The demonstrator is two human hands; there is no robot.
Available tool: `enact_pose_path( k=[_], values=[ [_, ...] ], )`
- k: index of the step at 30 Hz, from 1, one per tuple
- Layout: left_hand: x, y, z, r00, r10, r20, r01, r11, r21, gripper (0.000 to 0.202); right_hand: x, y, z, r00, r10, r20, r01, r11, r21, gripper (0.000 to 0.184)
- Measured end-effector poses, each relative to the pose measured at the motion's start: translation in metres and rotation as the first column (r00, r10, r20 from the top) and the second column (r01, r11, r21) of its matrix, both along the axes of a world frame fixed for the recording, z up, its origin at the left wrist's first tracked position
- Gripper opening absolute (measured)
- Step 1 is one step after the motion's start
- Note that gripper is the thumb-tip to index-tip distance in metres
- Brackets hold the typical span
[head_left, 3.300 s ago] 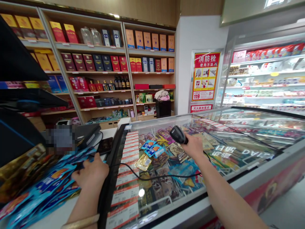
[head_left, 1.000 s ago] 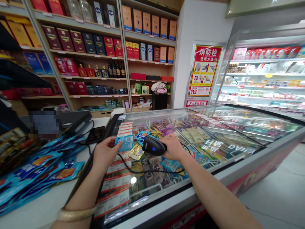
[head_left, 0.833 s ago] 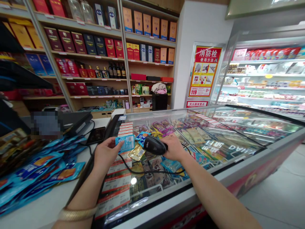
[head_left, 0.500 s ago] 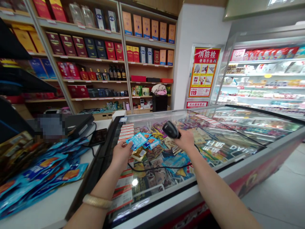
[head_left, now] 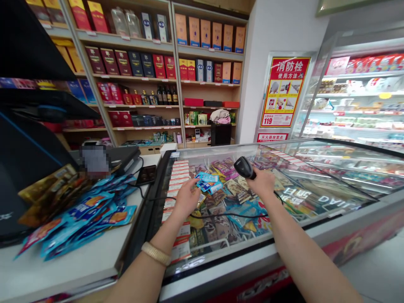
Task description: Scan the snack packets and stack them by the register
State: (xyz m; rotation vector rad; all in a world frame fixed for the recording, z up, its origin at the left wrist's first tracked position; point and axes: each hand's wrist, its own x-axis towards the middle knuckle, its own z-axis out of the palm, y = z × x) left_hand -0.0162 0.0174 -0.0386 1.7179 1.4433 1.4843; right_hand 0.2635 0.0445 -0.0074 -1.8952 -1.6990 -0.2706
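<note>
The scanner [head_left: 242,166] looks like smooth plastic with a soft sheen; the blue packets [head_left: 210,186] on the freezer lid [head_left: 235,229] and the heaped packets [head_left: 90,212] at left are glossy, crinkled film. The lid is smooth, reflective glass, the near-left surface [head_left: 78,265] smooth. The bracelet [head_left: 156,253] looks metallic and textured, the far shelves [head_left: 206,101] wooden, the far bundle [head_left: 221,116] cloth.

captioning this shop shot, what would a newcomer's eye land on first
Probably the black scanner in the right hand, held above the glass-topped freezer. Next, likely the pile of blue packets on the white counter at left, then the red-and-yellow poster behind the freezer.
</note>
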Motion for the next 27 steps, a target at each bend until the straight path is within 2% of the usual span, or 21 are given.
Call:
enact_pose_path(
  k=[4,8,11,12,14,16,18,23,27],
  values=[
    [-0.007,-0.011,0.01,0.958,0.135,-0.254,-0.094,0.982,0.166,0.031,-0.005,-0.004,0.003,0.999,0.028,0.019,-0.028,1.0,0.011,0.027],
    [-0.025,-0.019,0.026,0.888,0.354,-0.294,-0.287,0.925,0.247,0.034,-0.012,-0.008,0.003,0.995,0.097,0.037,-0.097,0.995,0.01,0.027],
    [-0.048,-0.017,0.034,0.826,0.527,-0.202,-0.488,0.847,0.213,0.041,-0.017,-0.009,0.002,0.986,0.159,0.048,-0.159,0.987,0.005,0.024],
    [-0.057,-0.015,0.036,0.811,0.571,-0.127,-0.549,0.818,0.174,0.044,-0.018,-0.009,0.002,0.982,0.179,0.052,-0.179,0.984,0.001,0.023],
    [-0.074,-0.01,0.037,0.777,0.614,0.136,-0.622,0.782,0.026,0.048,-0.02,-0.009,0.001,0.975,0.214,0.056,-0.214,0.977,-0.001,0.022],
    [-0.087,-0.004,0.038,0.696,0.589,0.411,-0.591,0.795,-0.139,0.046,-0.022,-0.009,-0.001,0.969,0.243,0.055,-0.243,0.97,0.004,0.022],
    [-0.097,0.001,0.038,0.621,0.534,0.574,-0.513,0.83,-0.217,0.041,-0.025,-0.008,-0.003,0.959,0.277,0.059,-0.278,0.96,0.017,0.021],
    [-0.114,0.01,0.041,0.565,0.482,0.67,-0.467,0.856,-0.222,0.052,-0.034,-0.009,-0.01,0.907,0.414,0.075,-0.417,0.908,0.037,0.022],
    [-0.122,0.013,0.04,0.582,0.481,0.656,-0.465,0.858,-0.217,0.046,-0.039,-0.012,-0.013,0.882,0.464,0.084,-0.469,0.882,0.044,0.025]
  ],
)
